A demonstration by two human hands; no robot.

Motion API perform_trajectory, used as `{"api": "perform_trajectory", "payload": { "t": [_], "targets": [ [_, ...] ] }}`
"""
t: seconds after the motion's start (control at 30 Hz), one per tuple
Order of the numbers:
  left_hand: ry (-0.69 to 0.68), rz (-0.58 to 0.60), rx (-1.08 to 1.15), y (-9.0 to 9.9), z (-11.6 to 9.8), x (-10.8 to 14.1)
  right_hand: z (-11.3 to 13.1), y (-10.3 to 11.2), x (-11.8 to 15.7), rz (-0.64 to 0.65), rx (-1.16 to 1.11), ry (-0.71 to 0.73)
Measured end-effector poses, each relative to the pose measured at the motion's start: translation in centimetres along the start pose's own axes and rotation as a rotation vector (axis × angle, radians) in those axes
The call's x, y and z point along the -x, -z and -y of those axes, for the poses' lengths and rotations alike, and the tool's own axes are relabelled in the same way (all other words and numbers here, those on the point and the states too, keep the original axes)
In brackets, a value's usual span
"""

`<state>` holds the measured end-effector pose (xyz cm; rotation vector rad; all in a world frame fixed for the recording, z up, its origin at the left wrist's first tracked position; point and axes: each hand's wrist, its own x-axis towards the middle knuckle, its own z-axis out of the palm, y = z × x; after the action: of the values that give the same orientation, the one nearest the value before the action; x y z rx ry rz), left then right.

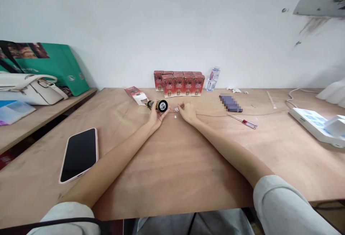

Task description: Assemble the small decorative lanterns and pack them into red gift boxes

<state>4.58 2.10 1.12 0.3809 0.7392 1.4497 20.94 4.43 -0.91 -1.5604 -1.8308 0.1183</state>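
Note:
My left hand [156, 117] is closed around a dark cylinder with gold bands [162, 106]. The cylinder's round end faces me and shows a pale, patterned middle inside a black rim. Close to the table, my right hand [188, 113] has its fingers curled, thumb and fingertips drawn together; whatever they pinch is too small to make out. Between the two hands lie small white pieces [176, 109]. Just beyond my left hand, a red-and-white carton [137, 96] lies on its side with its white flap open toward the cylinder.
Red boxes [178, 85] stand in rows by the wall, beside a clear bottle [213, 78]. A screwdriver [242, 120] and a blurred dark object [231, 103] lie to the right, with a white power strip [318, 125] farther over. A phone [80, 155] rests near my left forearm.

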Motion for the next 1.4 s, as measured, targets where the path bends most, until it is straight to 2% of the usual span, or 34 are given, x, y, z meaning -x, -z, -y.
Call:
{"api": "perform_trajectory", "payload": {
  "t": [0.2, 0.3, 0.43, 0.57, 0.73, 0.83, 0.9, 1.0, 1.1, 1.4],
  "targets": [
    [-0.011, 0.008, 0.007, -0.1, 0.1, 0.2, -0.1, 0.7, 1.3, 0.165, -0.088, 0.183],
    [-0.013, 0.008, 0.015, -0.1, 0.1, 0.2, -0.4, 0.7, 1.3, 0.235, -0.196, 0.153],
    [-0.013, 0.004, 0.023, -0.1, 0.2, 0.2, -0.5, 0.5, 1.0, 0.257, -0.288, 0.110],
    [-0.013, 0.004, 0.023, -0.2, 0.1, 0.4, -0.4, 0.0, 0.4, 0.230, -0.341, 0.079],
    [-0.017, 0.004, -0.019, -0.2, 0.0, 0.5, 0.1, -0.8, -1.2, 0.107, -0.375, 0.019],
    [-0.038, 0.005, -0.048, -0.1, 0.2, 0.4, 0.6, -0.7, -1.1, 0.026, -0.357, 0.023],
    [-0.064, 0.008, -0.067, -0.1, 0.4, 0.3, 0.8, -0.5, -0.4, -0.068, -0.293, 0.124],
    [-0.101, -0.001, -0.099, -0.1, 0.7, 0.2, 1.1, -0.4, 0.8, -0.187, -0.118, 0.429],
    [-0.113, 0.000, -0.150, -0.1, 0.9, 0.2, 1.4, -0.5, 1.4, -0.183, 0.021, 0.618],
    [-0.113, 0.056, -0.230, -0.2, 1.1, 0.5, 1.3, -0.9, 1.2, -0.201, 0.119, 0.666]
  ]
}}
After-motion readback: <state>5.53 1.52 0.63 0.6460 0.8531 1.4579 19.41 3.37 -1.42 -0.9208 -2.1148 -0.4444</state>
